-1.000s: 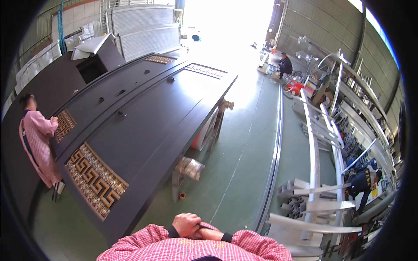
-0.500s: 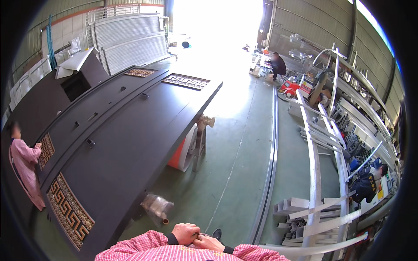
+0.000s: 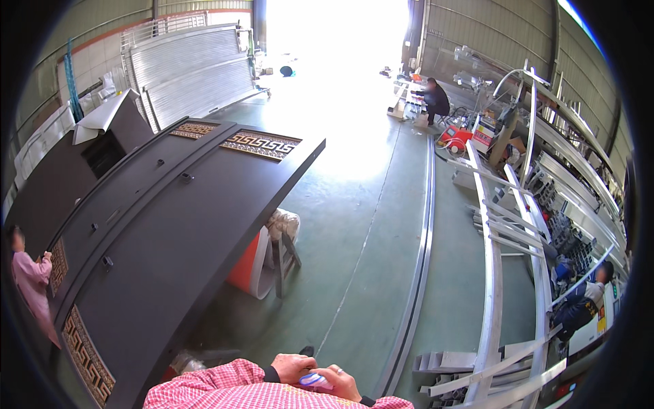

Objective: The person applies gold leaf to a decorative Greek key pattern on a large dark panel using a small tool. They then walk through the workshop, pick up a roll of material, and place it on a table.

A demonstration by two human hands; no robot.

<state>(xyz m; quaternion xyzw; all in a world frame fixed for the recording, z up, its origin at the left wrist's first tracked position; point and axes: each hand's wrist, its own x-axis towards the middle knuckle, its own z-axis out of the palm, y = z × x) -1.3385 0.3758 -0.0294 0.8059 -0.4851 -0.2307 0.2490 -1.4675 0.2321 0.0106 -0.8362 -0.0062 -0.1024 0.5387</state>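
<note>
View's swung a bit since half a second ago, so the dark door panel (image 3: 170,232) now sits more to the left and the pink-clad person at its far side is back in sight. The small whitish-blue object (image 3: 312,380) lies roughly left-right, low centre, against the wearer's chest. Left hand (image 3: 291,367) and right hand (image 3: 335,382) are together, fingers curled around it. Green floor (image 3: 354,225) beyond.

A long dark door panel (image 3: 170,232) lies on stands beside stacked metal rails (image 3: 511,225).
</note>
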